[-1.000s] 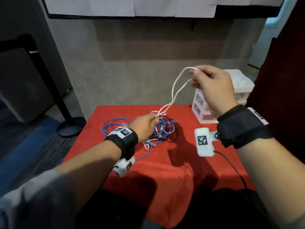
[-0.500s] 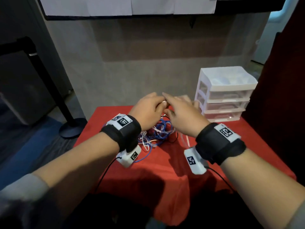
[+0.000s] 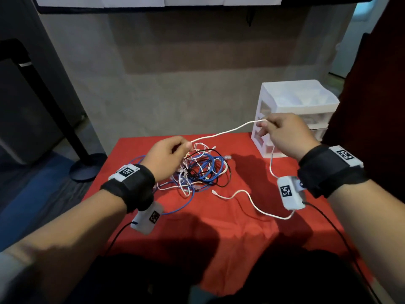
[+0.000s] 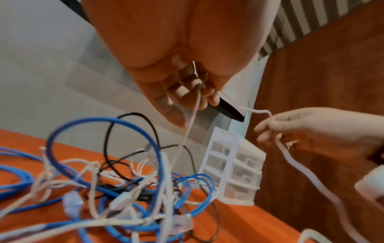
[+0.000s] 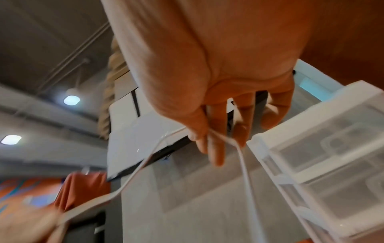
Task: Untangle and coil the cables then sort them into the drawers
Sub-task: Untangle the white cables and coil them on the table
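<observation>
A tangle of blue, white and black cables [image 3: 201, 170] lies on the red cloth [image 3: 219, 233]. One white cable [image 3: 228, 130] runs taut from my left hand [image 3: 186, 148] to my right hand [image 3: 266, 126]. My left hand pinches it just above the pile [image 4: 198, 85]. My right hand pinches it between thumb and forefinger [image 5: 207, 136] in front of the drawer unit [image 3: 300, 102]. The cable's free end [image 3: 241, 196] trails down from the right hand onto the cloth. The drawers of the white unit [image 5: 332, 156] look shut.
A black stanchion post with a round base [image 3: 87, 167] stands on the floor left of the table. A grey wall [image 3: 175, 84] rises behind the table. A dark panel [image 3: 377, 84] stands to the right of the drawer unit.
Half a second ago both hands met over the pile. My right hand has since drawn the white cable out to the right and up, while the left stays at the tangle.
</observation>
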A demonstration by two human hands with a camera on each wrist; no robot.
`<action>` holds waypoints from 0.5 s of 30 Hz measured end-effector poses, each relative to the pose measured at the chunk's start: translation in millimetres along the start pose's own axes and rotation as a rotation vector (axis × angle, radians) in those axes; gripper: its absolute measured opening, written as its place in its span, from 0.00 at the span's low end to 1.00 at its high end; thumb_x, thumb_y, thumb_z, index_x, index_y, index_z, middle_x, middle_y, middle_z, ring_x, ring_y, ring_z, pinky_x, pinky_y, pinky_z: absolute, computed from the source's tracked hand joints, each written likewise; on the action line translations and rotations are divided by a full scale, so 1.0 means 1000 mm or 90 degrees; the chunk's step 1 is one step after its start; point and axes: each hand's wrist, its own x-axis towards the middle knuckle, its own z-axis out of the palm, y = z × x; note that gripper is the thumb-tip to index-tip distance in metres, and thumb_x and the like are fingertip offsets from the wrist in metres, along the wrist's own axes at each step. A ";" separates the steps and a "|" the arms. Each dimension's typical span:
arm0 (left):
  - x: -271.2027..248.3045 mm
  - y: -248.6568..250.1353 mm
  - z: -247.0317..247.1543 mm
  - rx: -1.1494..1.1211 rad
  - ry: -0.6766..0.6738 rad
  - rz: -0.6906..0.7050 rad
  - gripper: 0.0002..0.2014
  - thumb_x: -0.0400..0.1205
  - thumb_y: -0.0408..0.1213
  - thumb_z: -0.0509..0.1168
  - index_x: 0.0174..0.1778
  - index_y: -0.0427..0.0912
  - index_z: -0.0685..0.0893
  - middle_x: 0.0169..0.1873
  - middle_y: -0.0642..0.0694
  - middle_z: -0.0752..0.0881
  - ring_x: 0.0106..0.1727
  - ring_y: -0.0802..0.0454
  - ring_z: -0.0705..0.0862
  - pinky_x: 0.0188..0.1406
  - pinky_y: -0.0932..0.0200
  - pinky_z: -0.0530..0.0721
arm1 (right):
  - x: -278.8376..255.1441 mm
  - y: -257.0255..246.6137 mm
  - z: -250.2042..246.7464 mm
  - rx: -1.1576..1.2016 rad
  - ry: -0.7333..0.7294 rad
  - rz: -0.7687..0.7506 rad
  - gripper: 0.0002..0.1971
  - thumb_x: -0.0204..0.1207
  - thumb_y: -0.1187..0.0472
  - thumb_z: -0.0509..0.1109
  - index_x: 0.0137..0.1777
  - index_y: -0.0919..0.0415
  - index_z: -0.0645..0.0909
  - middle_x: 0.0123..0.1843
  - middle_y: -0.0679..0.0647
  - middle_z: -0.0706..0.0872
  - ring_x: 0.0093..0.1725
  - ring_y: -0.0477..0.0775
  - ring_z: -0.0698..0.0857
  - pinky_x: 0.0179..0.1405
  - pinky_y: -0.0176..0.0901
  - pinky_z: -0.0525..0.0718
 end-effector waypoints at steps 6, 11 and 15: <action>0.017 0.054 0.014 0.027 0.040 0.106 0.10 0.88 0.44 0.63 0.44 0.49 0.87 0.27 0.61 0.82 0.31 0.66 0.76 0.35 0.66 0.72 | -0.033 -0.046 0.022 -0.246 -0.073 -0.201 0.34 0.80 0.42 0.72 0.85 0.38 0.63 0.79 0.41 0.76 0.76 0.60 0.71 0.74 0.64 0.69; 0.030 0.072 0.025 -0.033 0.053 0.114 0.08 0.88 0.44 0.63 0.45 0.46 0.80 0.26 0.58 0.76 0.28 0.61 0.72 0.31 0.64 0.72 | -0.008 -0.058 0.022 -0.020 -0.122 -0.199 0.11 0.87 0.60 0.63 0.44 0.54 0.85 0.35 0.46 0.90 0.39 0.48 0.87 0.53 0.57 0.85; 0.014 0.035 0.035 0.071 -0.075 0.069 0.14 0.90 0.46 0.59 0.40 0.48 0.80 0.24 0.56 0.77 0.27 0.63 0.74 0.34 0.56 0.70 | 0.010 -0.043 -0.006 -0.010 0.040 -0.178 0.12 0.85 0.64 0.63 0.46 0.57 0.87 0.38 0.51 0.91 0.42 0.52 0.87 0.53 0.49 0.82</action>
